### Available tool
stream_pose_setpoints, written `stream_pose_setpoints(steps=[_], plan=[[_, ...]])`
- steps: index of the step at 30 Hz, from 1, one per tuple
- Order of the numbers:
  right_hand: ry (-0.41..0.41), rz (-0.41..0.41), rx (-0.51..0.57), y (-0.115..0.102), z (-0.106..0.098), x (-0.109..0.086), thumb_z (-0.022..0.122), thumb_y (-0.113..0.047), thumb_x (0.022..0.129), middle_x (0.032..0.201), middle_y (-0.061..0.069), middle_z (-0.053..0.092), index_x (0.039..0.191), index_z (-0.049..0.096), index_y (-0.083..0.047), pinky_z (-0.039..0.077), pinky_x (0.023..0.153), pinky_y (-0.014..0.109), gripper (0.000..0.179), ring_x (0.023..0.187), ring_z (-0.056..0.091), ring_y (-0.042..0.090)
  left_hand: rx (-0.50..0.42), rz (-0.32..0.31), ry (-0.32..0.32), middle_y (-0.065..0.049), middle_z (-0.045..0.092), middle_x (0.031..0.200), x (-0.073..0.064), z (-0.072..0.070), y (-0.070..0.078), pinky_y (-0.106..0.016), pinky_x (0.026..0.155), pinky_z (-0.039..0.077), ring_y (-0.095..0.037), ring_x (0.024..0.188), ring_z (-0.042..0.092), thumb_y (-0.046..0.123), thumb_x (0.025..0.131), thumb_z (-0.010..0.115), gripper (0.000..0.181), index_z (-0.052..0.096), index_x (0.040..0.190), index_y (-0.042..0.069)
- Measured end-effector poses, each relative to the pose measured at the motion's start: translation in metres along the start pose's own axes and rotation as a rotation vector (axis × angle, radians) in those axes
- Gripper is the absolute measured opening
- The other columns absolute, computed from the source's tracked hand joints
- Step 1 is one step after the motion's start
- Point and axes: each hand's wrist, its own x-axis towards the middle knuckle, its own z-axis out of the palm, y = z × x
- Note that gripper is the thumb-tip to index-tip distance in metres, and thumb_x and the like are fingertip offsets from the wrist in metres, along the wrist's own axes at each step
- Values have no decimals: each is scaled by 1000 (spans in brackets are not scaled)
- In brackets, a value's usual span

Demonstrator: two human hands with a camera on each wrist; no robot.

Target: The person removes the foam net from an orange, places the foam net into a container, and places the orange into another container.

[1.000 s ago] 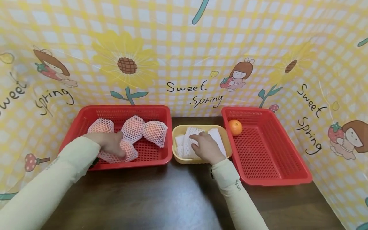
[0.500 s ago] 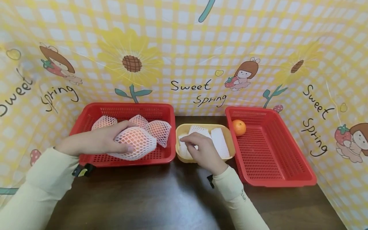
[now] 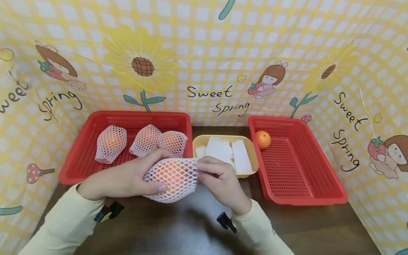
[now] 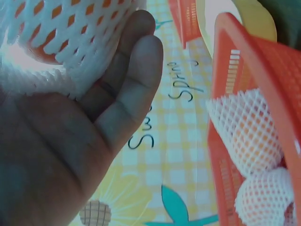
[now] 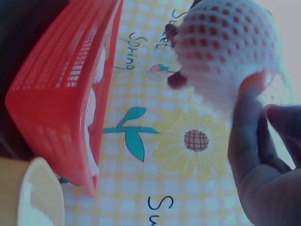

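My left hand (image 3: 125,180) grips an orange wrapped in a white foam net (image 3: 173,180), in front of the left red basket (image 3: 76,141). The left wrist view shows the netted orange (image 4: 80,42) against my palm and curled fingers. At the net's right end, my right hand (image 3: 223,182) pinches its edge between thumb and fingers. Some bare orange skin (image 5: 256,84) shows at that end in the right wrist view. Behind my hands, several foam nets (image 3: 218,148) lie in a yellow tray (image 3: 254,156).
Three netted oranges, one of them (image 3: 111,141) at the far left, sit in the left basket. A bare orange (image 3: 263,139) rests in the back left corner of the right red basket (image 3: 306,202). All stand on a dark table (image 3: 153,230) before a printed cloth (image 3: 204,53).
My left hand has lifted the netted orange out of the left basket and brought it right and nearer. My right hand has left the yellow tray and taken hold of the net's end.
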Motion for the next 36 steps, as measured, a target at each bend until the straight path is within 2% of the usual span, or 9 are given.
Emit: stream_pose_setpoints(steps=[3, 5, 8, 11, 19, 21, 26, 33, 36], plan=[[52, -63, -59, 1, 1, -3, 60, 18, 89, 111, 23, 69, 102, 72, 14, 55, 86, 35, 19, 105, 66, 24, -6, -6, -3, 1, 56, 118, 3, 5, -1, -33, 80, 51, -18, 97, 60, 36, 92, 74, 58, 41, 139, 26], [42, -92, -102, 3, 2, -5, 59, 16, 91, 113, 21, 70, 103, 73, 12, 55, 87, 36, 19, 106, 66, 25, -19, -12, -14, 0, 56, 118, 5, 8, -2, -33, 81, 51, -19, 99, 59, 36, 93, 72, 58, 41, 140, 25], [-14, -131, -176, 7, 1, -8, 60, 12, 94, 112, 16, 71, 109, 73, 8, 56, 85, 37, 20, 102, 67, 24, -41, -12, -24, 1, 55, 122, 9, 11, -5, -34, 85, 50, -19, 105, 57, 36, 95, 70, 58, 39, 142, 25], [-93, -133, -199, 9, -4, -11, 62, 8, 94, 114, 12, 70, 117, 70, 5, 55, 88, 38, 25, 102, 65, 23, -50, 9, 10, 3, 55, 130, 11, 12, -7, -36, 94, 48, -18, 112, 56, 34, 95, 70, 59, 39, 144, 24], [-254, -39, -105, 9, -12, -15, 71, 3, 88, 129, 13, 59, 136, 56, 2, 50, 98, 43, 50, 119, 57, 26, -122, 1, 113, -3, 49, 143, 16, 15, -9, -50, 104, 42, -19, 124, 52, 32, 99, 65, 57, 39, 148, 17], [-273, -8, -84, 9, -11, -16, 72, 1, 87, 131, 12, 58, 137, 55, 1, 49, 98, 43, 53, 120, 56, 26, -153, 4, 126, -3, 49, 142, 18, 18, -8, -46, 104, 42, -20, 123, 52, 31, 100, 63, 54, 40, 147, 17], [-275, 83, -77, 7, -9, -16, 77, -5, 83, 135, 9, 55, 140, 52, -4, 47, 101, 41, 62, 122, 54, 25, -196, 41, 155, 1, 54, 134, 22, 23, -6, -32, 102, 43, -20, 120, 53, 28, 101, 63, 47, 44, 143, 18], [-245, 158, -133, 6, -9, -18, 84, -13, 74, 136, 3, 52, 142, 43, -13, 43, 103, 38, 80, 121, 52, 23, -176, 13, 189, 1, 55, 134, 19, 27, -6, -35, 101, 44, -21, 120, 54, 28, 99, 66, 48, 47, 141, 17], [-240, 205, -143, 6, -9, -21, 86, -16, 71, 134, 1, 50, 140, 37, -17, 41, 104, 36, 84, 120, 50, 22, -207, 15, 199, -1, 54, 136, 14, 27, -8, -33, 100, 45, -21, 120, 53, 24, 98, 67, 48, 49, 141, 17]])
